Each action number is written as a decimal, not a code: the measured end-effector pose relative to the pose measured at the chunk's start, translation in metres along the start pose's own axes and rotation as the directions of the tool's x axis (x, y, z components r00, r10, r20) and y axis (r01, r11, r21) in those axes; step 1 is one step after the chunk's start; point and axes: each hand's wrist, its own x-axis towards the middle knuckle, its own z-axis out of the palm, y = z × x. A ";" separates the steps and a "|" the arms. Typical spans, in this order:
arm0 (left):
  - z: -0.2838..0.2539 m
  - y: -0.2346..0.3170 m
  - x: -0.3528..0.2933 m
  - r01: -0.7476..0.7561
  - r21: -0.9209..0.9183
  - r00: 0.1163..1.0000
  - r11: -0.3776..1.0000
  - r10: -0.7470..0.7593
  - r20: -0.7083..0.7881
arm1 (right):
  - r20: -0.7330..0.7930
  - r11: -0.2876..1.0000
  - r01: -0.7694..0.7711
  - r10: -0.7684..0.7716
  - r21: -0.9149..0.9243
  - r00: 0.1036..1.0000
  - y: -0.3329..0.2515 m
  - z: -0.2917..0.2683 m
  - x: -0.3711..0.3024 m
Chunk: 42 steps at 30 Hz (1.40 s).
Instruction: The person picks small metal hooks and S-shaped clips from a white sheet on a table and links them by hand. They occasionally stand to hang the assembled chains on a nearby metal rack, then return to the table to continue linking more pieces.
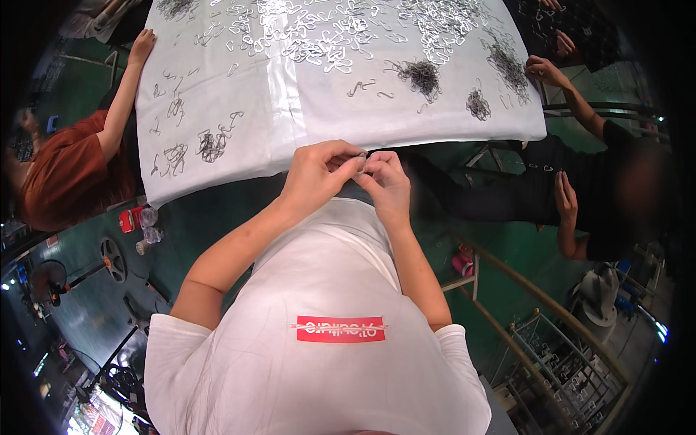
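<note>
My left hand (317,172) and my right hand (388,187) meet in front of my body, just off the near edge of the white-covered table (355,116). The fingertips of both are pinched together, almost touching each other. A tiny greyish bit shows between them, too small and covered to name. On the table beyond lie many small bent metal hooks: a wide spread of shiny ones (319,43), a dark heap (422,77), a smaller dark pile (478,105) and a loose cluster (212,146) at the near left.
A person in a rust-brown top (76,170) sits at the left, one hand on the table edge. At the right, a person in dark clothes (602,181) reaches to the table's edge. Metal rails (544,283) and a rack (558,370) stand at the lower right; a fan (112,259) is at the left.
</note>
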 end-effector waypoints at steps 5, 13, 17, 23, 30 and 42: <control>0.008 -0.015 -0.002 -0.258 0.050 0.965 0.965 0.261 -0.042 | 0.041 0.998 0.013 -0.011 -0.054 0.999 -0.001 -0.011 0.004; 0.014 -0.043 0.007 -0.314 0.050 0.949 0.948 0.314 0.014 | 0.130 0.780 0.099 -0.023 -0.617 0.991 0.025 -0.109 0.093; 0.018 -0.050 0.012 -0.314 0.029 0.949 0.949 0.313 0.025 | 0.221 0.506 0.214 -0.047 -0.835 0.974 0.046 -0.134 0.158; 0.020 -0.055 0.015 -0.329 0.046 0.944 0.943 0.328 0.034 | 0.468 0.254 0.440 0.058 -0.861 0.882 0.060 -0.141 0.202; 0.021 -0.058 0.011 -0.330 0.018 0.944 0.944 0.330 -0.001 | 0.470 0.247 0.440 0.073 -0.863 0.880 0.075 -0.141 0.201; 0.022 -0.055 -0.004 -0.362 0.032 0.932 0.932 0.362 -0.029 | -0.284 0.337 -0.340 0.205 -0.878 0.937 0.080 -0.117 0.190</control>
